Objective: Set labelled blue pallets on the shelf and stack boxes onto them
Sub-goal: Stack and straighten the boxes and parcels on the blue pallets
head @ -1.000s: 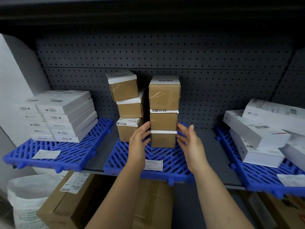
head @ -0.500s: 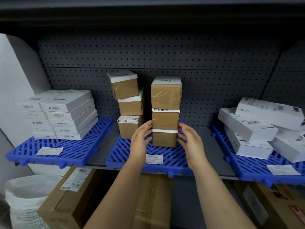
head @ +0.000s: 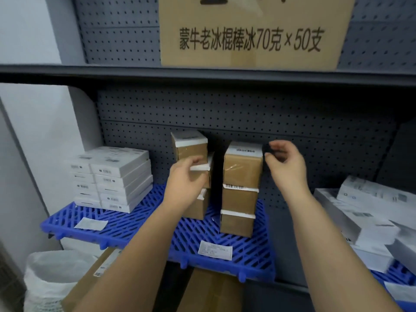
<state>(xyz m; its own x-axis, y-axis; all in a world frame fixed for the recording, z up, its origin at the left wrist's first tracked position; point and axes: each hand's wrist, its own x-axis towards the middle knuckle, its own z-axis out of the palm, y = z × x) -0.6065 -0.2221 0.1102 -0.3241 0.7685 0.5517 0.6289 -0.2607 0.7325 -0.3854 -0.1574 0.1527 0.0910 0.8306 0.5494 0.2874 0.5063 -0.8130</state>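
A blue pallet (head: pixel 225 239) with a white label (head: pixel 215 249) lies mid-shelf. Two stacks of three brown boxes stand on it. The left stack (head: pixel 190 147) is crooked, its top box shifted left. The right stack (head: pixel 243 167) is nearly straight. My left hand (head: pixel 186 179) lies against the front of the left stack's middle box, fingers reaching along its top edge. My right hand (head: pixel 286 163) hovers beside the right stack's top box, fingers loosely curled, thumb tip close to the box's right side. It holds nothing.
A left pallet (head: pixel 126 224) carries stacked white boxes (head: pixel 112 176) and a label. More white boxes (head: pixel 360 212) sit loosely on a right pallet (head: pixel 398 273). A large carton (head: pixel 252 30) stands on the upper shelf (head: pixel 202 74). Below are cartons (head: pixel 209 291) and a white bag (head: pixel 51 278).
Both hands left the bottom of the right stack and rose. My left hand moved to the left stack's middle box, my right to the right stack's top box. The view tilted up.
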